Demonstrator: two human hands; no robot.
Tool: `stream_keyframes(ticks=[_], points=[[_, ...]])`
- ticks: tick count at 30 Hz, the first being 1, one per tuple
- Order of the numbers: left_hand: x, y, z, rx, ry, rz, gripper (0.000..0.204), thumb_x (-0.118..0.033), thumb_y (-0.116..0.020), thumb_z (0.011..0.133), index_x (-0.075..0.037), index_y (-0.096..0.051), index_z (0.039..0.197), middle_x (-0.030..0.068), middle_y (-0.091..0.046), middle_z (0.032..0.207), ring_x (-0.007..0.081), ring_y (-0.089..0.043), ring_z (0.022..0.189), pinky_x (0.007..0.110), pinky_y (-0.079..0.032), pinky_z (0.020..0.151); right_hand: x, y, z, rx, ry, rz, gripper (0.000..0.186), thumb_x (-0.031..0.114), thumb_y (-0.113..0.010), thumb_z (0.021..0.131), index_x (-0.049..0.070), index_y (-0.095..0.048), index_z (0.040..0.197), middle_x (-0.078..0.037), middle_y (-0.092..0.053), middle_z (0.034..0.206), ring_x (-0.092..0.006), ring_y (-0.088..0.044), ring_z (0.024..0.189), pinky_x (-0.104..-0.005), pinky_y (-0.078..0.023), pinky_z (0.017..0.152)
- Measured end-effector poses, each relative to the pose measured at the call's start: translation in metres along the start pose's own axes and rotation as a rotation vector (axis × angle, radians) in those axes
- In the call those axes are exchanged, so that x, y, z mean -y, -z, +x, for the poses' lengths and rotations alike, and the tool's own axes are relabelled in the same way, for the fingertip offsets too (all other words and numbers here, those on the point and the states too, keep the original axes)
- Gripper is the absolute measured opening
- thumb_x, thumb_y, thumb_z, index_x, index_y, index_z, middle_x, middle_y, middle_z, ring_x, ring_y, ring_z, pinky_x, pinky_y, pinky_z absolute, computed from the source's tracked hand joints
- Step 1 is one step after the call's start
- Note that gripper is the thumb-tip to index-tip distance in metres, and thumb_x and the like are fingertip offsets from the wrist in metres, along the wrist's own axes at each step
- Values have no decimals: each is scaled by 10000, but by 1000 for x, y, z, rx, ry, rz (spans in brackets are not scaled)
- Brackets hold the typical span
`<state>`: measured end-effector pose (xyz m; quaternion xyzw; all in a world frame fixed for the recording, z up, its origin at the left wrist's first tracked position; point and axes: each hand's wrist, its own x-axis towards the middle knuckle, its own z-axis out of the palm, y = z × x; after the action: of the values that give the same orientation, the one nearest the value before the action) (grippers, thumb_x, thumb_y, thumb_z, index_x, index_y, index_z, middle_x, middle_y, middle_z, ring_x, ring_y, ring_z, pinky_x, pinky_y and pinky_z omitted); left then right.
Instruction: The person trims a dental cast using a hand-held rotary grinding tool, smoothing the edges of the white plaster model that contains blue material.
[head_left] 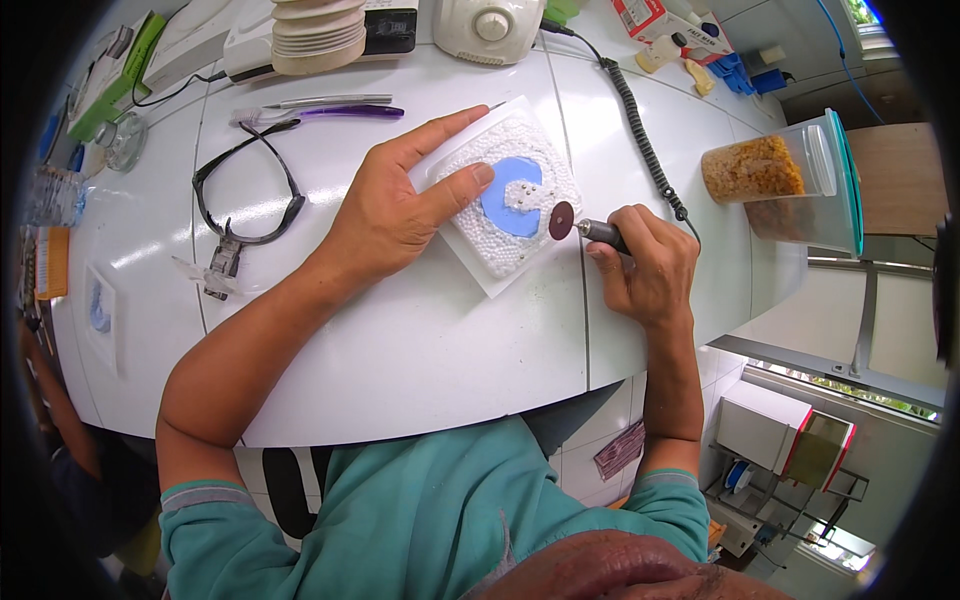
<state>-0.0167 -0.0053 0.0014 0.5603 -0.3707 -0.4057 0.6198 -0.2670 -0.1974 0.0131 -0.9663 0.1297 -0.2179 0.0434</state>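
Observation:
My left hand (390, 200) grips a square white plate (497, 284) by its left side, thumb pressed on top and index finger along the far edge. White beads (478, 225) cover the plate around a smooth blue rounded patch (510, 220). A beaded strip with small metallic dots runs into that patch from the right. My right hand (650, 262) is closed around a rotary handpiece (603, 235) that points left. Its dark red cutting disc (562, 221) is at the plate's right edge; whether it touches, I cannot tell.
Head-strap magnifier glasses (240, 240) and a purple toothbrush (345, 113) lie at left. A coiled cord (640, 130) runs from a cream control box (490, 30). Clear tubs (755, 170) stand at right. A smaller white plate (100, 315) lies far left, near another person's arm (60, 400).

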Motion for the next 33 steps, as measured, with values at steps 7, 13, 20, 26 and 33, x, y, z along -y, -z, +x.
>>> stream_keyframes(ticks=[7,13,20,26,33], points=[[1,0,-1,9,-12,-27,609,-200,-750,1105,-7,-557,1649,165,-706,1464,184,-673,1299,343,-546,1160,0,-1,-1,0,-11,28,470,502,-801,996,94,-629,839,-44,-547,680,-250,-520,525,-387,-392,516],[-1,1,1,-5,-6,-12,606,-229,-749,1107,-1,-567,1639,146,-714,1454,173,-672,1293,339,-534,1164,-2,0,0,-91,-27,58,476,510,-804,995,93,-631,840,-46,-552,687,-255,-523,528,-383,-387,515],[3,-1,1,-63,-8,-18,590,-230,-758,1101,44,-591,1597,133,-781,1336,148,-717,1185,311,-567,1078,0,0,-1,-58,12,-9,508,543,-793,998,95,-624,831,-40,-511,671,-242,-493,518,-385,-369,509],[-1,1,0,-25,27,21,590,-247,-727,1116,10,-577,1626,140,-720,1432,161,-675,1271,333,-540,1146,0,-1,-2,-58,20,-18,523,557,-786,1001,95,-620,821,-37,-502,667,-230,-478,514,-382,-363,506],[-1,0,1,-29,25,-12,584,-248,-727,1117,3,-582,1625,141,-723,1422,160,-680,1261,333,-545,1141,1,0,-1,-60,29,-27,524,559,-790,998,98,-618,820,-30,-502,667,-220,-473,513,-380,-358,502]])
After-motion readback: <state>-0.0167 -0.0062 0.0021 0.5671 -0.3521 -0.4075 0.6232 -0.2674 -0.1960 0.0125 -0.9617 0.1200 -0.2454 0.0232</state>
